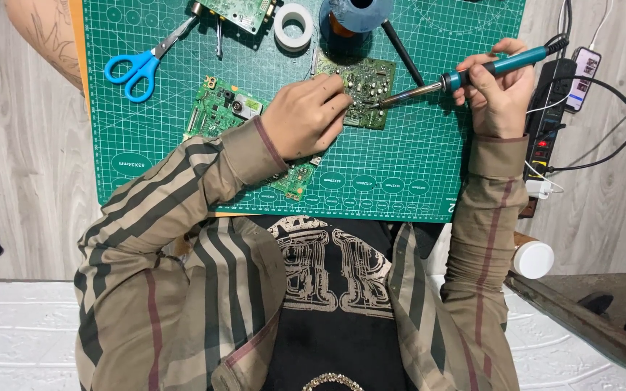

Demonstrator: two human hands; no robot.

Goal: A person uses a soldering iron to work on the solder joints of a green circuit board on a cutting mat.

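Green cutting mat (414,170) with a white grid covers the pale wood-grain table (16,145); all work sits on it. I read the view from the head camera, looking straight down.

Left hand (306,116): fingers curled and pressed down onto the near edge of a small green circuit board (367,87) crowded with components, pinning it flat against the mat. Whether anything is pinched between the fingertips, I cannot tell.

Right hand (498,94): closed in a pen-style grip around the teal handle of a soldering iron (465,76). The metal tip touches the board just beside the left fingertips.

Around them: a second green circuit board (222,108) lies partly under the left forearm, blue-handled scissors (139,69) sit at the mat's left, a white tape roll (293,25) at the top, and a black power strip (548,116) with cables lies off the right edge.

Judgement on doing this well: keep the board pinned so it cannot skate, keep the left fingertips apart from the hot tip, hold the iron at a shallow angle on one joint only, and let the cord trail away from the mat.
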